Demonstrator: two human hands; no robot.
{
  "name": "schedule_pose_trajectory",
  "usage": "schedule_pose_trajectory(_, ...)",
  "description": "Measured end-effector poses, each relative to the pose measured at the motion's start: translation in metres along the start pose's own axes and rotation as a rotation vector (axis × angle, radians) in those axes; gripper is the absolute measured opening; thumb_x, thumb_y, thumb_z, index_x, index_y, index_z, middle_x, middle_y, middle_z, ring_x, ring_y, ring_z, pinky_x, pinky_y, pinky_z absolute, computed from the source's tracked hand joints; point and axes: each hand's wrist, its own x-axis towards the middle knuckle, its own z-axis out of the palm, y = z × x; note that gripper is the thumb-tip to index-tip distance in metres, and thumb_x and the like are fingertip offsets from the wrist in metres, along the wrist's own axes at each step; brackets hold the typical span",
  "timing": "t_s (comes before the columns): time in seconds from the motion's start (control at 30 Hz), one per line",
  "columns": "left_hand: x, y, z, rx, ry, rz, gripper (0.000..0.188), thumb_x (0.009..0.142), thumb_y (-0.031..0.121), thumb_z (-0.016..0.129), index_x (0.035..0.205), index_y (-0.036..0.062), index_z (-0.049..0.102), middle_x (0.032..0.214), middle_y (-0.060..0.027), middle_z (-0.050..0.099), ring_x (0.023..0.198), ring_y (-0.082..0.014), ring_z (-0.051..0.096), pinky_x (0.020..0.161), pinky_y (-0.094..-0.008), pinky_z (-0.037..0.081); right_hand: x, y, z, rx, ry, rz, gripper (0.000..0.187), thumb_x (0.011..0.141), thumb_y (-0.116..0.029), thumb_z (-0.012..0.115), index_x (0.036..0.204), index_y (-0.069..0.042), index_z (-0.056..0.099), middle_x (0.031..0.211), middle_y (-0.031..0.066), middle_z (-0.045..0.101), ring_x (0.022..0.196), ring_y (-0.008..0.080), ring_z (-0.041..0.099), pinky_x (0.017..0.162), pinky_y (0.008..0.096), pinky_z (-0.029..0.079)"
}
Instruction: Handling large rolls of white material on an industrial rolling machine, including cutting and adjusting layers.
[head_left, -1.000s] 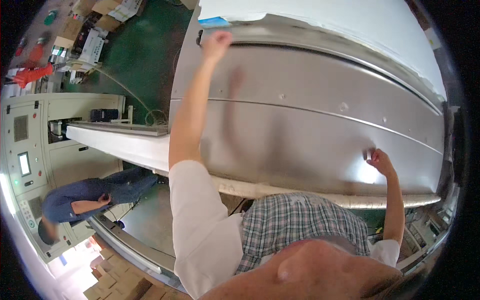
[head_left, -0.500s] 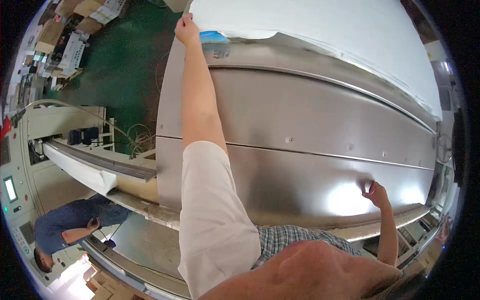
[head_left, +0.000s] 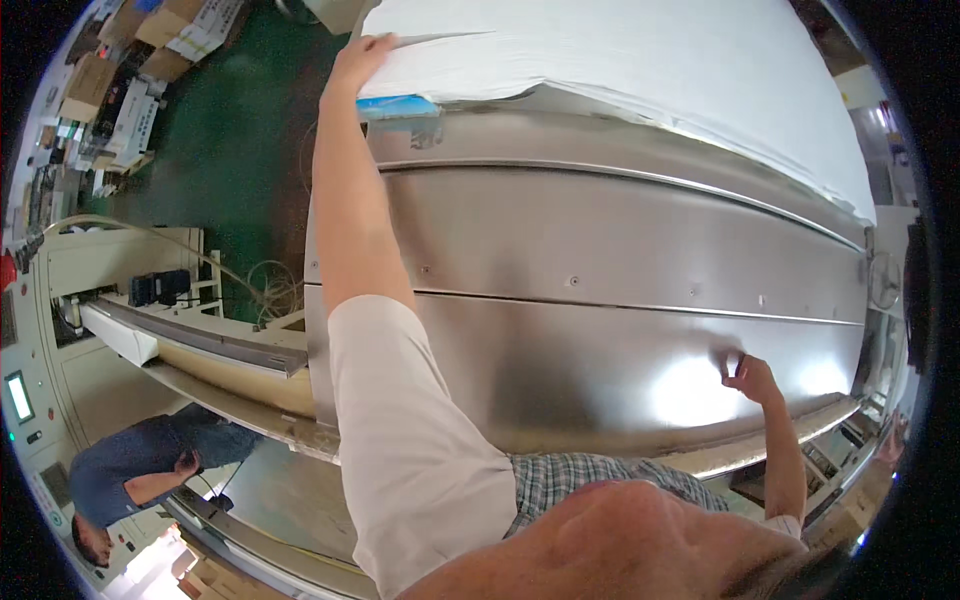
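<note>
A broad white cloth [head_left: 620, 60] lies over the far part of a brushed-metal machine table [head_left: 600, 225]. At the cloth's far left edge my left hand [head_left: 358, 64] is closed, its bent fingers gripping the fabric, and a narrow fold runs rightward from the fingertips. Just below that hand a bright blue patch [head_left: 398, 106] shows under the cloth's ragged near edge. My right hand [head_left: 757, 380] rests with its fingertips on the near metal panel at the right. Its thumb and forefinger are bent and slightly apart, with nothing visible between them.
Seen at the left is a person in dark blue [head_left: 135, 460] beside a cream control cabinet [head_left: 95, 360]. A rail with a white roll [head_left: 120, 335] adjoins the table. Cardboard boxes [head_left: 88, 85] stand beyond the green floor [head_left: 230, 130]; a handwheel [head_left: 885, 280] is at the right.
My left hand has moved slightly left and nearer, and its fingers now lie across the cloth's edge. A fold has appeared there. My right hand has stayed nearly still.
</note>
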Motion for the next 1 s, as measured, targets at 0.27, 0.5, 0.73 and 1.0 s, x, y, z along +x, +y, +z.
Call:
schedule_pose_trajectory(0.27,-0.027,0.172,0.098,0.415,-0.529,0.314,0.093,0.057,0.07,0.056,0.122,0.0056,0.043,0.123,-0.017,0.044,0.114,-0.0316,0.04,0.095,-0.0363,0.031,0.109,-0.087,-0.071,-0.184,-0.047,-0.334,0.019,0.075,-0.025,0.056,0.078,-0.006,0.053,0.074,0.0149,0.057,0.071,0.0308,0.054,0.063,0.0396,0.042)
schedule_pose_trajectory(0.5,-0.053,0.159,0.114,0.716,-0.39,0.501,0.092,0.05,0.047,0.074,0.127,0.0153,0.034,0.125,-0.0113,0.042,0.116,-0.0295,0.039,0.092,-0.0508,0.029,0.221,-0.342,-0.151,0.063,0.71,-0.902,0.027,0.08,-0.014,0.051,0.106,-0.007,0.053,0.105,0.0132,0.054,0.098,0.0297,0.049,0.085,0.036,0.04)
schedule_pose_trajectory(0.73,-0.087,0.218,0.103,0.762,-0.423,0.256,0.091,0.047,0.044,0.076,0.125,0.0124,0.038,0.127,-0.0114,0.041,0.117,-0.0316,0.036,0.091,-0.0635,0.022,0.276,-0.334,-0.178,-0.135,0.487,-0.563,0.036,0.087,-0.037,0.035,0.11,-0.016,0.053,0.108,0.0075,0.054,0.102,0.0244,0.049,0.089,0.0441,0.034)
schedule_pose_trajectory(1.0,-0.071,0.21,0.097,0.967,-0.471,-0.083,0.106,0.041,0.03,0.081,0.13,0.0133,0.026,0.132,-0.0095,0.035,0.122,-0.0288,0.032,0.09,-0.0668,0.021,0.266,-0.101,-0.24,-0.272,0.507,-0.111,0.056,0.082,-0.059,0.029,0.118,-0.02,0.048,0.116,0.0053,0.051,0.112,0.0231,0.042,0.091,0.0497,0.028)
